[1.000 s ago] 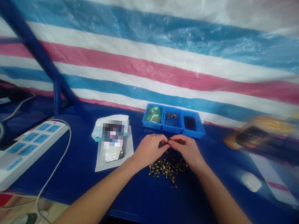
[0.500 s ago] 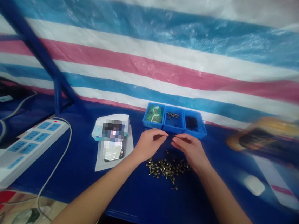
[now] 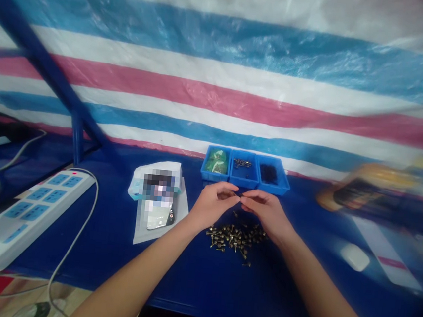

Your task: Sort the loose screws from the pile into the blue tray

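My left hand and my right hand meet fingertip to fingertip over the blue table. Both are closed in a pinch; whatever sits between the fingers is too small to make out. Just below them lies a loose pile of brass-coloured screws. Behind the hands stand three blue bins side by side: the left bin holds a green-and-white packet, the middle bin has small metal screws, and the right bin contains small black pieces.
On the left are a white power strip with a cable and a phone on a white sheet against a white packet. To the right lie a white rounded object and a blurred yellow-and-black object. A striped tarp hangs behind.
My two hands have come closer together, and their fingertips now touch. The view has shifted slightly. The screw pile and bins look unchanged.
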Demonstrator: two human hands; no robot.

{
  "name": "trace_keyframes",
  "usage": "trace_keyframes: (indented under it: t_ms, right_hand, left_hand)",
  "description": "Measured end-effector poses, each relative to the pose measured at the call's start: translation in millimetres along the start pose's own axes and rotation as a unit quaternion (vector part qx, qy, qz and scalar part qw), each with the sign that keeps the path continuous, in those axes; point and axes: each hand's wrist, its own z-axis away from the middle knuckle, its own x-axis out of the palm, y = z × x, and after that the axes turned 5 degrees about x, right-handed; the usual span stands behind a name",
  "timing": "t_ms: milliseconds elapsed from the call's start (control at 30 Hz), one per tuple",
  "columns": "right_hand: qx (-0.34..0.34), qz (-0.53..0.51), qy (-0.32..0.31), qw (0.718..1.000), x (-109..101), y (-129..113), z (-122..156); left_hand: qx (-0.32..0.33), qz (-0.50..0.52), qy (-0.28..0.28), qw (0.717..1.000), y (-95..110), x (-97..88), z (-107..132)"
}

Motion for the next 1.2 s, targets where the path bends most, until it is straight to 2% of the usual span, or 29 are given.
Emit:
trace_keyframes:
  t_ms: [267,533,767,967,1200]
  right_hand:
    - [-0.016,0.071,-0.039,0.997,-1.8,-9.3,3.9]
    - [-0.046,0.088,-0.056,0.993,-3.2,-6.1,1.4]
    - [-0.066,0.096,-0.032,0.993,-9.9,-3.2,-3.8]
    - [-0.078,0.178,0.046,0.980,-23.6,-5.0,-8.2]
    - [-0.090,0.087,0.036,0.991,-24.1,-11.3,-5.1]
  left_hand:
    - [-0.041,0.019,-0.056,0.997,5.5,-5.4,0.5]
    - [-0.027,0.009,-0.050,0.998,3.5,-2.2,-0.2]
    - [-0.005,-0.029,-0.036,0.999,3.9,-2.9,-1.4]
    - [-0.008,-0.054,-0.027,0.998,3.2,-5.2,-0.9]
    - [-0.005,-0.051,-0.031,0.998,-1.3,-6.1,-1.7]
